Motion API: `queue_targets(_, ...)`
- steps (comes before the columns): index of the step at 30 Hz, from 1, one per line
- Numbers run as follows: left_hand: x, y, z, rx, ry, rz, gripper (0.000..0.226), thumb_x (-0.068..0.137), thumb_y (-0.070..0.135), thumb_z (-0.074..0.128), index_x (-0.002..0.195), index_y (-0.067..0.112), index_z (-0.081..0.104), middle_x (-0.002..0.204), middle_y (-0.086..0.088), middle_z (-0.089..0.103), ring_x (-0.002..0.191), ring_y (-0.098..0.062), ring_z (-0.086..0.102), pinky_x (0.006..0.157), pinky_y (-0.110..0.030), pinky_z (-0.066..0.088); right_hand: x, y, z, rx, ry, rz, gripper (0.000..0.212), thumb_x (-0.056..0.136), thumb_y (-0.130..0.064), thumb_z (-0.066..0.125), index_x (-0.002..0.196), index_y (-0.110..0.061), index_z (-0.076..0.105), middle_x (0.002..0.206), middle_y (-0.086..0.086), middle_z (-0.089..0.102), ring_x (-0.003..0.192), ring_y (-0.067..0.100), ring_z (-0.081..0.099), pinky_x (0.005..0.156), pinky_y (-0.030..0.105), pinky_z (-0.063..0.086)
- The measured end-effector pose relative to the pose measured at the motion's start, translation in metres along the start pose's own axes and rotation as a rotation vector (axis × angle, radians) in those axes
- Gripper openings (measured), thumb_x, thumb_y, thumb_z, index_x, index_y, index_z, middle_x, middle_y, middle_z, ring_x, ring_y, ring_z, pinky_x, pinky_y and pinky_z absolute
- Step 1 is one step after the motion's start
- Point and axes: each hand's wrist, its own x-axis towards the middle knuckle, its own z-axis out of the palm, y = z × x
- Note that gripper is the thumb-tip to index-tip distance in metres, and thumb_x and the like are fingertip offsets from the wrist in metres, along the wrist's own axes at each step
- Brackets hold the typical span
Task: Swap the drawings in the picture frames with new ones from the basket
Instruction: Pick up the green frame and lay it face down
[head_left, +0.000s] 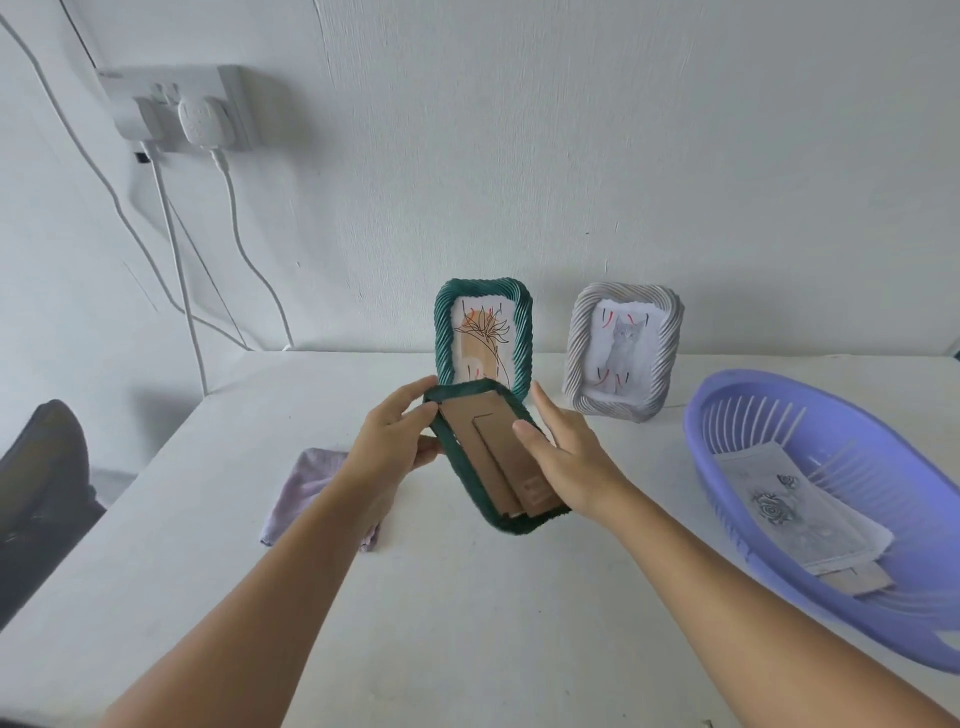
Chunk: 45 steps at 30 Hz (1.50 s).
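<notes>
I hold a dark green picture frame (470, 480) above the table, its brown cardboard back (493, 452) with the stand facing me. My left hand (387, 441) grips the frame's left edge, fingers curled over the top corner. My right hand (563, 457) holds the right side, thumb pressing on the cardboard. A second green frame (522, 338) with a flower drawing stands by the wall behind it. To its right stands a white frame (670, 353) holding a cat drawing. The purple basket (727, 452) at the right holds drawings (800, 514), the top one showing roses.
A folded lilac cloth (306, 488) lies on the white table (467, 623) left of my hands. A wall socket with chargers (182, 111) and hanging white cables is at the upper left. A dark chair (41, 483) stands beyond the table's left edge.
</notes>
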Motion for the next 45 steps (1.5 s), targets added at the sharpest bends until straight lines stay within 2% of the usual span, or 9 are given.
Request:
queue_targets(4,0.007,-0.013,-0.006,-0.005,-0.112,-0.079,0.031,0.107,0.015,0.051,0.13,0.03,0.065,0.102,-0.006,0.073,0.079,-0.026,0.053,0.08,-0.035,0.051,0.001,0.008,0.001,0.049,-0.144,0.114,0.077,0.097,-0.063,0.051,0.16,-0.047,0.011,0.162,-0.01,0.034,0.144,0.018,0.04,0.117,0.045,0.038)
queue_targets(10,0.02,-0.032,0.002,0.371,0.082,0.048,0.024,0.096,0.022,0.069,0.119,0.014,0.069,0.09,0.002,0.078,0.08,-0.018,0.075,0.08,-0.038,0.063,-0.01,0.025,0.012,-0.198,0.001,0.133,0.077,0.092,-0.073,0.049,0.157,-0.042,0.023,0.147,-0.001,0.052,0.135,0.027,0.048,0.109,0.047,0.039)
queue_targets(14,0.022,-0.045,0.005,0.743,0.095,0.157,0.025,0.094,0.03,0.07,0.119,0.023,0.073,0.092,0.015,0.069,0.092,-0.013,0.068,0.082,-0.028,0.048,-0.013,0.024,0.019,-0.491,0.084,0.122,0.079,0.093,-0.075,0.039,0.158,-0.037,0.017,0.134,0.003,0.054,0.124,0.032,0.048,0.103,0.046,0.037)
queue_targets(18,0.028,-0.057,0.004,0.923,0.036,0.119,0.039,0.095,0.037,0.068,0.129,0.02,0.069,0.119,0.001,0.069,0.107,-0.018,0.064,0.089,-0.031,0.047,-0.016,0.03,0.021,-0.658,0.072,0.149,0.081,0.091,-0.079,0.033,0.157,-0.033,0.02,0.134,0.006,0.042,0.126,0.033,0.038,0.106,0.049,0.029)
queue_targets(24,0.031,-0.065,0.004,0.925,0.083,0.087,0.042,0.094,0.048,0.065,0.131,0.029,0.068,0.124,-0.003,0.059,0.095,-0.013,0.055,0.082,-0.028,0.039,-0.013,0.034,0.018,-0.548,0.123,0.176,0.067,0.092,-0.076,0.037,0.148,-0.039,0.039,0.125,0.002,0.041,0.124,0.029,0.039,0.108,0.045,0.029)
queue_targets(29,0.032,-0.066,0.012,0.886,0.19,0.1,0.037,0.09,0.053,0.068,0.12,0.032,0.074,0.116,-0.001,0.057,0.088,-0.013,0.054,0.078,-0.028,0.04,0.008,0.027,0.01,-0.437,0.24,0.225,0.038,0.094,-0.064,0.052,0.118,-0.037,0.062,0.115,0.0,0.053,0.113,0.026,0.053,0.1,0.042,0.041)
queue_targets(36,0.036,-0.07,0.017,0.805,0.248,0.103,0.027,0.088,0.045,0.071,0.111,0.032,0.078,0.119,-0.001,0.064,0.091,-0.014,0.06,0.076,-0.028,0.044,0.021,0.027,0.02,-0.408,0.368,0.254,0.028,0.091,-0.058,0.062,0.094,-0.03,0.06,0.099,-0.007,0.062,0.098,0.022,0.06,0.093,0.041,0.041)
queue_targets(39,0.037,-0.069,0.014,0.783,0.217,0.092,0.026,0.09,0.036,0.068,0.113,0.03,0.078,0.123,0.0,0.068,0.099,-0.017,0.067,0.087,-0.034,0.055,0.023,0.029,0.02,-0.375,0.382,0.263,0.024,0.092,-0.054,0.063,0.09,-0.03,0.06,0.097,-0.008,0.062,0.098,0.022,0.06,0.093,0.041,0.037)
queue_targets(45,0.04,-0.072,0.005,0.773,0.164,0.098,0.025,0.097,0.027,0.064,0.119,0.028,0.076,0.126,0.0,0.069,0.112,-0.017,0.065,0.1,-0.041,0.053,0.026,0.035,0.018,-0.353,0.359,0.258,0.021,0.092,-0.051,0.061,0.086,-0.031,0.06,0.093,-0.012,0.061,0.094,0.019,0.058,0.09,0.04,0.035)
